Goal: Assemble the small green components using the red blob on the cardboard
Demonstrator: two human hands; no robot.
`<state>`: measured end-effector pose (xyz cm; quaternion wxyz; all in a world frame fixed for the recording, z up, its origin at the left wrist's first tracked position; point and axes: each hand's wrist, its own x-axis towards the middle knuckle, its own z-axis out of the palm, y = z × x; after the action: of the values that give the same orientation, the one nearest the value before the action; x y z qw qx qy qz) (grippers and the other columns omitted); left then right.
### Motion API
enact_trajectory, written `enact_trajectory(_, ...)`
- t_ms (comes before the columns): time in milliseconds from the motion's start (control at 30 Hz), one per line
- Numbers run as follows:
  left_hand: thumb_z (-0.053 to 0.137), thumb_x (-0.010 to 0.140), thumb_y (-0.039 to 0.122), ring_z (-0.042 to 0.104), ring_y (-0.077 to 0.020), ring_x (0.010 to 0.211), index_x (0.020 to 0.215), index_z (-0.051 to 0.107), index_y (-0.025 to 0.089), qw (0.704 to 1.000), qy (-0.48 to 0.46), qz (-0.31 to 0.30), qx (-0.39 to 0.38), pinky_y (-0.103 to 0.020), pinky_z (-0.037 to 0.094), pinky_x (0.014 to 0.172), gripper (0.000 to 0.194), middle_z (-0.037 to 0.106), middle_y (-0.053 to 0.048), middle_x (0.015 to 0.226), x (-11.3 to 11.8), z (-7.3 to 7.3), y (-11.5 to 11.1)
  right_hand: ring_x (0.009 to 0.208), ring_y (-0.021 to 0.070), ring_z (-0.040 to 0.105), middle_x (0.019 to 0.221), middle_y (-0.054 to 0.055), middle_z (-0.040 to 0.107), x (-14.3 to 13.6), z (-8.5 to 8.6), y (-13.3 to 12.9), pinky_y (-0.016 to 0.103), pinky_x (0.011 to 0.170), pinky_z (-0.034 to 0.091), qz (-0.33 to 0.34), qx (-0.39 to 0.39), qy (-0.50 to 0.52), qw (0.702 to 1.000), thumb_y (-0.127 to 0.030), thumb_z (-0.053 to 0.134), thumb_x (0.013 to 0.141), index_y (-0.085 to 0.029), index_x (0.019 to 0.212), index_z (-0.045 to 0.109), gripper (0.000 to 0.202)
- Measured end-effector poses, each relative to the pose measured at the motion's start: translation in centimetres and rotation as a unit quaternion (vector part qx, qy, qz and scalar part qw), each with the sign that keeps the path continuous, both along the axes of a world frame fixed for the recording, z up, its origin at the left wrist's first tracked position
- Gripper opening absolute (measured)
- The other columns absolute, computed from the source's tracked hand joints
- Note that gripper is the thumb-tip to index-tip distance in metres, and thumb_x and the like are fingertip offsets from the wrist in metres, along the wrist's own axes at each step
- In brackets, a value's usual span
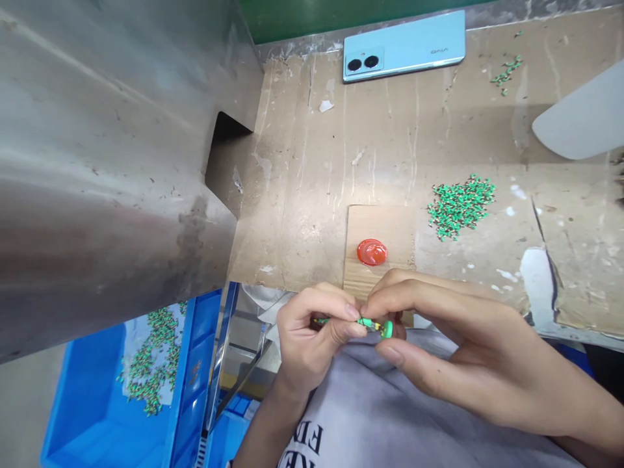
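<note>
Both hands meet in front of my body at the table's near edge. My left hand point(316, 331) is closed, thumb and index finger pinching a small green-and-yellow piece point(369, 324); its exact kind I cannot make out. A round green end point(387, 329) of this piece points toward my right hand point(458, 344). The fingers of that hand curl around this end, with the thumb below it and the index finger over the piece. Beyond the hands, a small oval pool of glossy red paint or paste point(372, 252) sits on a wooden board point(358, 224).
A pile of tiny green pieces point(461, 207) lies right of the board, with a smaller cluster point(507, 73) farther back. A light blue phone point(409, 49) rests at the rear. A metal housing point(112, 149) fills the left, above a blue bin point(92, 403) holding more green pieces.
</note>
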<state>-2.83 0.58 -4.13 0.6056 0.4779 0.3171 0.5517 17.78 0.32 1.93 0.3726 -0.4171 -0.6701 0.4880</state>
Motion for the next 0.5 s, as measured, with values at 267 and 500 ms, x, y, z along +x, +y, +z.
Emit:
enact_trajectory(267, 0.095, 0.096, 0.02, 0.077, -0.0128, 0.071, 0.1, 0.086, 0.025, 1.0, 0.003, 0.004, -0.027, -0.019, 0.061, 0.064, 0.011, 0.083, 0.0, 0.086, -0.3, 0.3, 0.0, 0.08, 0.0074, 0.073, 0.096, -0.004, 0.078, -0.1, 0.2, 0.0, 0.015, 0.074, 0.059, -0.002, -0.008, 0.005, 1.0, -0.015, 0.073, 0.106, -0.024, 0.115, 0.073, 0.013)
enact_trajectory(500, 0.101, 0.09, 0.027, 0.077, -0.0129, 0.064, 0.104, 0.085, 0.025, 0.995, 0.096, 0.038, -0.015, -0.018, 0.062, 0.06, 0.022, 0.085, 0.001, 0.083, 0.1, 2.0, 0.2, 0.084, 0.0102, 0.075, 0.096, -0.001, 0.076, 0.0, -0.8, -0.4, 0.019, 0.076, 0.062, -0.004, 0.036, -0.012, 0.999, -0.013, 0.071, 0.106, -0.024, 0.115, 0.072, 0.014)
